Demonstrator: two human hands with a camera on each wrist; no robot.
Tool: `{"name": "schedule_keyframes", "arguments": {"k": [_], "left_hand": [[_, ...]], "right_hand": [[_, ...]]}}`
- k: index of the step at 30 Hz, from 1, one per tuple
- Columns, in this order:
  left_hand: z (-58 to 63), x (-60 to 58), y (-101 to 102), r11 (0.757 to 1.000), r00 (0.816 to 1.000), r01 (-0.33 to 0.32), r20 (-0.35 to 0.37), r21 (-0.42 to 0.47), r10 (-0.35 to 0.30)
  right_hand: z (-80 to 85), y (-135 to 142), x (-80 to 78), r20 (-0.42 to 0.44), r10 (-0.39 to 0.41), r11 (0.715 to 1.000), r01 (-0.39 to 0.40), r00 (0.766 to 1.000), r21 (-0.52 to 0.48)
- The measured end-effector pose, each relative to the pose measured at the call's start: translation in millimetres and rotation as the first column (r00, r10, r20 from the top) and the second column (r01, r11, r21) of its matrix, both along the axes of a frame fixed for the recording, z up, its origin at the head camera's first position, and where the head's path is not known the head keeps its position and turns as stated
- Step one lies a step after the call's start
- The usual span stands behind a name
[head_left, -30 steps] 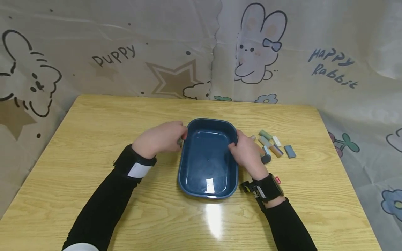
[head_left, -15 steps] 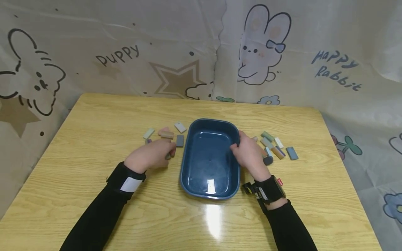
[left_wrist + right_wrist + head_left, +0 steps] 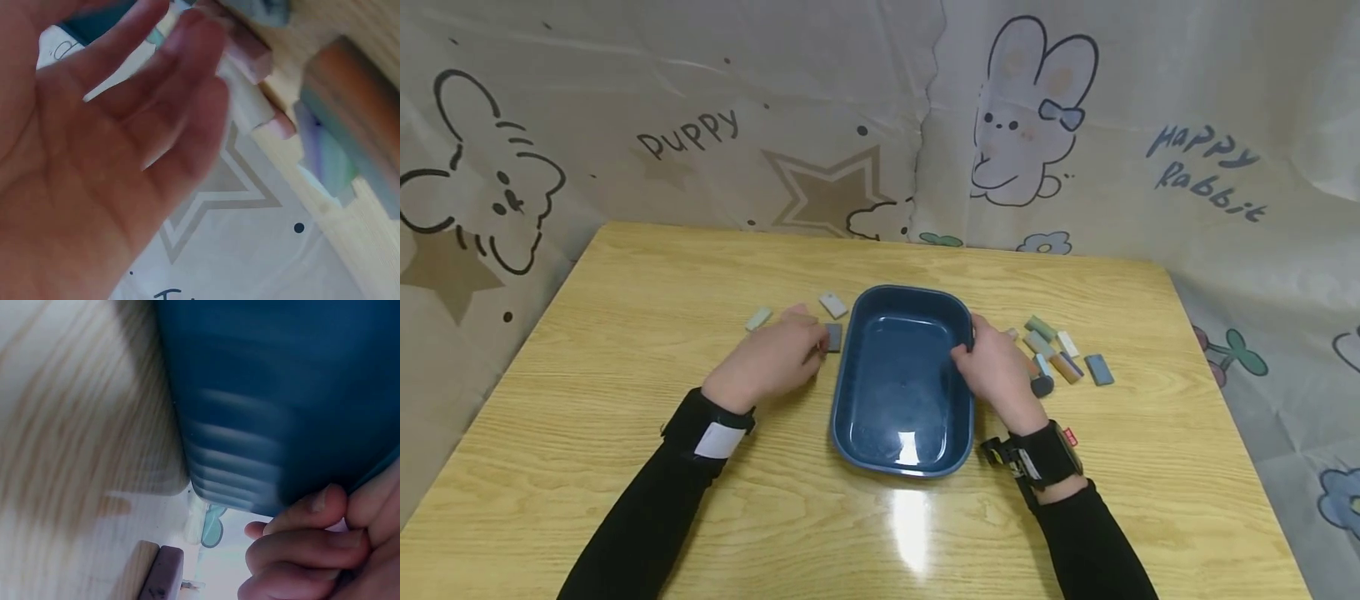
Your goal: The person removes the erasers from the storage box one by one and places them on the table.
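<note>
My right hand [image 3: 996, 371] grips the right rim of a deep blue plastic tub [image 3: 902, 379], thumb over the inside. In the right wrist view its curled fingers [image 3: 306, 550] lie against the tub's outer wall [image 3: 250, 406]. To the left of the tub, my left hand [image 3: 767, 362] hovers palm down over small coloured blocks, fingers loosely bent. Its palm is bare in the left wrist view, with blurred fingertips close to a brownish block [image 3: 247, 47] and a pale cylinder [image 3: 247, 94]. Around it lie a grey block [image 3: 833, 337], a white block [image 3: 832, 305] and a pale green block [image 3: 758, 318].
Right of the tub, partly behind my right hand, several blocks lie in a loose group, among them a green cylinder [image 3: 1041, 327], a blue block [image 3: 1099, 369] and a dark round piece [image 3: 1042, 386]. A printed cloth [image 3: 820, 125] hangs behind the wooden table [image 3: 700, 275].
My left hand leaves the tub's left rim, moves left towards the front, then slightly back over the blocks, covering a brown one. My right hand keeps its grip; the tub stays put.
</note>
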State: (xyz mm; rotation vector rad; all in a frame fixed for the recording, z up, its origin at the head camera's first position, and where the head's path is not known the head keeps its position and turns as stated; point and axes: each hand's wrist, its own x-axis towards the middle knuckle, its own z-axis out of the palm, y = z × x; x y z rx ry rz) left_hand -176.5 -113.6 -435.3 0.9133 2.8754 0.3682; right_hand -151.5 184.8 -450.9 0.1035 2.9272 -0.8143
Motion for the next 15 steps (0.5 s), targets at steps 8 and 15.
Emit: {"name": "schedule_keyframes", "arguments": {"k": [8, 15], "left_hand": [[14.9, -1.5, 31, 0.992, 0.972, -0.088, -0.208, 0.09, 0.105], [19.6, 5.3, 62, 0.989, 0.937, -0.072, -0.331, 0.129, 0.112]], "right_hand": [[3.1, 3, 3.1, -0.059, -0.023, 0.997, 0.027, 0.998, 0.074], [13.6, 7, 10.6, -0.233, 0.036, 0.993, -0.009, 0.972, 0.116]]}}
